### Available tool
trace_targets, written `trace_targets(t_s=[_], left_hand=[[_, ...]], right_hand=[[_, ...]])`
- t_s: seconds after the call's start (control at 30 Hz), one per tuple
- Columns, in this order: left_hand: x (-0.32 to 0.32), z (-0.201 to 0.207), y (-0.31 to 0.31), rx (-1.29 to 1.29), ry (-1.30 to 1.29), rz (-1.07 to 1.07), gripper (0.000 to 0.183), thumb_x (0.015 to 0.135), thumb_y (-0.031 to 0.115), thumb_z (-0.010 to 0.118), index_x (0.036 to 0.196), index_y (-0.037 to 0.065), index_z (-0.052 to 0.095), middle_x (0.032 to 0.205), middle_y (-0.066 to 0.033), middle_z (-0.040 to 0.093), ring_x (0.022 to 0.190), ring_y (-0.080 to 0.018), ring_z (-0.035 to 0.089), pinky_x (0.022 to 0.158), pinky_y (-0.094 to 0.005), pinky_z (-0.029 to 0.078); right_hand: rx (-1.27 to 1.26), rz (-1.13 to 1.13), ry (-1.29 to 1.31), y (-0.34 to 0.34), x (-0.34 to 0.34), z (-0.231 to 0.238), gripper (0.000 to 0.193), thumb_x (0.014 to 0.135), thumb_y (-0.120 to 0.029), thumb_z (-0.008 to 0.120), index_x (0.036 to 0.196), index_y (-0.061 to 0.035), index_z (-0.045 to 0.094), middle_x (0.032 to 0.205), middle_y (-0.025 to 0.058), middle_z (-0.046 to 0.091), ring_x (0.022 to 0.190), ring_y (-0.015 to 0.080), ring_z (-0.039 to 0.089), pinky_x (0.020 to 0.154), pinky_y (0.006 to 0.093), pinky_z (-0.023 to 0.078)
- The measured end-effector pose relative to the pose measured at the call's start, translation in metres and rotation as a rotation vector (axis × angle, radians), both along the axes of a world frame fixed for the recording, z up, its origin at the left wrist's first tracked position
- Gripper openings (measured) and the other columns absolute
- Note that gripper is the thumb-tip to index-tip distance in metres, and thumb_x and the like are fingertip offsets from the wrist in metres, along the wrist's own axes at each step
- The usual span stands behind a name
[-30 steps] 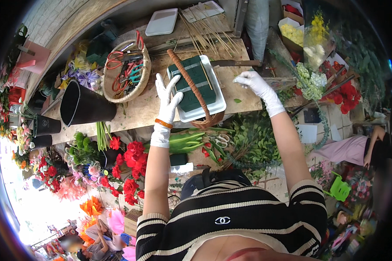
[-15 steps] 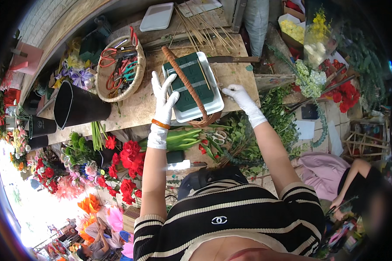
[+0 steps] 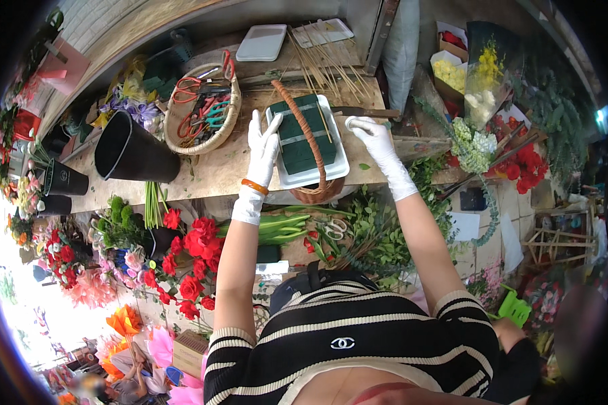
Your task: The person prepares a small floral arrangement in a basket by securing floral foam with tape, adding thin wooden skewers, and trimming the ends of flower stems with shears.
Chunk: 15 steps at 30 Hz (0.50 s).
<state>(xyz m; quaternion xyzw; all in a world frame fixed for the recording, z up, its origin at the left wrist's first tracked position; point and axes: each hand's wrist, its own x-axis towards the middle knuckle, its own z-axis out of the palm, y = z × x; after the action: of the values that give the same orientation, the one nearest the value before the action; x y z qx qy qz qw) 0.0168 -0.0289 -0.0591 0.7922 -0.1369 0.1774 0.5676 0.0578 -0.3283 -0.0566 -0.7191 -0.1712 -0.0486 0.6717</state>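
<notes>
A basket (image 3: 317, 194) with green foam (image 3: 297, 156) stands at the table's (image 3: 209, 174) front edge. The left hand (image 3: 263, 143), wide, is at its left; the right hand (image 3: 371, 137), pinched narrow, is near its right, contents unclear.

Worn: cream-striped black knit top (image 3: 385, 337), short-sleeved, cream-edged at neck; small white chest emblem (image 3: 342, 343). Dark lower garment (image 3: 289, 291) partly visible. Thin white gloves (image 3: 391, 172) cover left hand (image 3: 263, 145) and right hand (image 3: 373, 135). Amber-orange bangle (image 3: 255, 187) over left cuff.
</notes>
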Motion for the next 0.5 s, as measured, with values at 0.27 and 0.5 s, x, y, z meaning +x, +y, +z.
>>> trace_targets(t_s=[0.27,0.5], left_hand=[[0.012,0.096,-0.047,0.168,0.181,-0.130,0.027,0.082,0.014,0.069,0.108,0.009,0.070,0.103,-0.0128,0.068,0.099,-0.0280,0.062,0.090,-0.0365,0.047],[0.027,0.084,-0.060,0.482,0.031,-0.248,0.040,0.073,0.023,0.078,0.110,0.010,0.069,0.109,-0.0136,0.067,0.101,-0.0305,0.062,0.091,-0.0382,0.048]], right_hand=[[-0.004,0.162,0.149,0.007,-0.006,0.033,0.014,0.083,0.002,0.060,0.095,-0.0016,0.068,0.098,0.0022,0.066,0.090,0.0100,0.060,0.079,0.0252,0.049],[0.332,0.168,0.378,-0.002,-0.005,0.023,0.024,0.087,0.000,0.063,0.108,-0.0030,0.054,0.100,0.0058,0.062,0.097,0.0128,0.062,0.087,0.0255,0.049]])
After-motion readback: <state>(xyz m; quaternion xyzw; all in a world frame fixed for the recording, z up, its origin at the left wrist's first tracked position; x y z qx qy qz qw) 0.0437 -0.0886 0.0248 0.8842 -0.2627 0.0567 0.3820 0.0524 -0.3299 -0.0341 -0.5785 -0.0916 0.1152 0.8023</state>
